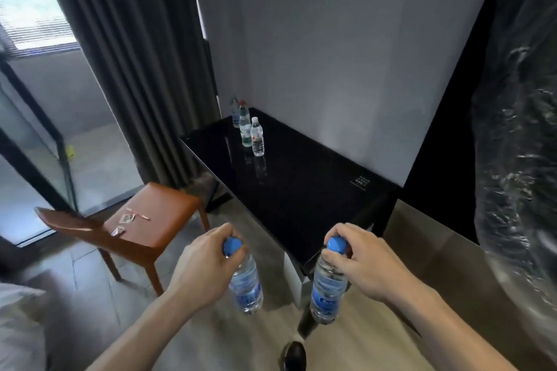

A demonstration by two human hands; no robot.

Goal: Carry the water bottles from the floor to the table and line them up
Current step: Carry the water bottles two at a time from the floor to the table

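Blue-capped water bottles, two counted, are off the floor: the left hand (202, 262) grasps the left bottle (245, 283) by the neck, the right hand (357, 262) grasps the right bottle (327, 289) likewise. Both hang short of the black glossy surface (301, 189). Three bottles stand in a row at its far left: white-capped (257, 138), red-capped (244, 126), and a rearmost one (235, 113), cap apparently dark. One orange chair (144, 226) stands left.

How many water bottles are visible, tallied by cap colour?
Blue cap: 2, one bottle gripped by the left hand, one bottle by the right hand.
White cap: 1, nearest bottle on the table.
Red cap: 1, middle bottle.
Cap colour unclear: 1, farthest bottle.
Total: 5
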